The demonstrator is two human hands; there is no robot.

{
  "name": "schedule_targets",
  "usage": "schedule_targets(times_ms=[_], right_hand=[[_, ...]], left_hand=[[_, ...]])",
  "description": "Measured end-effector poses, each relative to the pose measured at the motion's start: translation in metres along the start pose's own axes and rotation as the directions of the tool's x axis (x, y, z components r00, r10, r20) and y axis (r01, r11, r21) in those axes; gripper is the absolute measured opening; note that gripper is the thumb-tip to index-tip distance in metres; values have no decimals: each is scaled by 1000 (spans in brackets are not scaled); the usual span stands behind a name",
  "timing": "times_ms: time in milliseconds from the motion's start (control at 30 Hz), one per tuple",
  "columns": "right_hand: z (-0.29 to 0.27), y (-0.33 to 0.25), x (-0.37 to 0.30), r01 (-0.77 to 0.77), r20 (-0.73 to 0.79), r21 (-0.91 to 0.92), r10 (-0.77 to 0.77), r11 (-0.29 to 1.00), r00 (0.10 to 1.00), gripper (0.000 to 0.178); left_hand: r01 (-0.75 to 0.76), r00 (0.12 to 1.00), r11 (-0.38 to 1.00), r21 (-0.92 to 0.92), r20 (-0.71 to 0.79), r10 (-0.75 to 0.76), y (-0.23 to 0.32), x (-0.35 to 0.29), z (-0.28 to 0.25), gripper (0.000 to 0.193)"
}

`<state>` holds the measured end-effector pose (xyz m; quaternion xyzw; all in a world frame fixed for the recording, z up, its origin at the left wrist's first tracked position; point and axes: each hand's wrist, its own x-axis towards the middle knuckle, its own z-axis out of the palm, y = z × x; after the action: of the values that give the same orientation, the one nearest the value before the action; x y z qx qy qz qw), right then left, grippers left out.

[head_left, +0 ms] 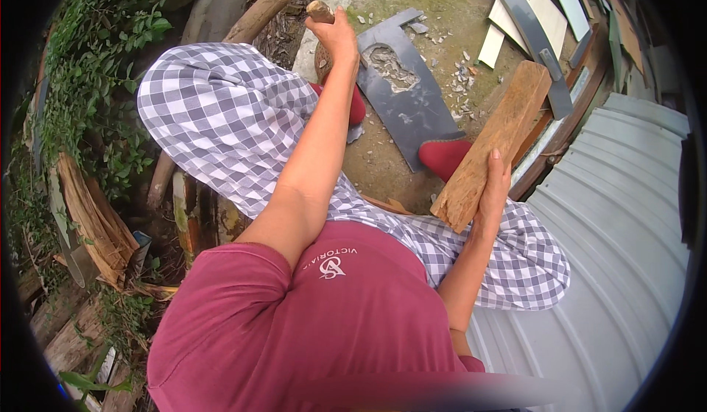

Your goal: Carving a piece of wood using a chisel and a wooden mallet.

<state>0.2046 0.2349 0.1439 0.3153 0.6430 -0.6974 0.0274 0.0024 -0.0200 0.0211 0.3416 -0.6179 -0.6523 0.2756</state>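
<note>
My left hand [340, 38] is closed round a short, round wooden handle [319, 11], whose pale end sticks out above the fist. What the rest of this handle joins is hidden by the hand. On the right, my right hand [495, 185] grips the lower part of a thick, rough wooden plank [497, 136], thumb on its face. The plank is tilted over my right knee. Between my feet lies a dark grey slab [405, 121] with a ragged broken hollow near its far end.
Rubble chips [462, 81] are scattered beside the slab. Cut boards and strips [526, 14] are stacked at the far right, above grey corrugated metal sheeting [604, 213]. Leafy plants [103, 81], a split log [92, 220] and a long pole [272, 3] are on the left.
</note>
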Motion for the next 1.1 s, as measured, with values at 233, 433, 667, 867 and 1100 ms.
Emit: schedule_targets(times_ms=[233,433,667,867,1100], right_hand=[[-3,4,1,4,29,-26,-3,1000,1000,49],[-3,5,2,53,31,-148,-48,988,998,51],[58,-94,6,234,290,-424,-114,875,950,55],[172,-205,8,709,624,-551,-346,440,700,61],[193,-126,80,771,925,-377,-248,-513,287,64]], left_hand=[[-79,989,990,118,-114,92,-24,11,1,60],[113,989,949,293,-121,-80,-6,3,2,64],[-27,989,982,188,-140,54,-4,-9,-5,58],[36,997,988,151,-67,-26,4,-39,3,63],[-35,998,999,18,-52,36,-15,-47,14,49]])
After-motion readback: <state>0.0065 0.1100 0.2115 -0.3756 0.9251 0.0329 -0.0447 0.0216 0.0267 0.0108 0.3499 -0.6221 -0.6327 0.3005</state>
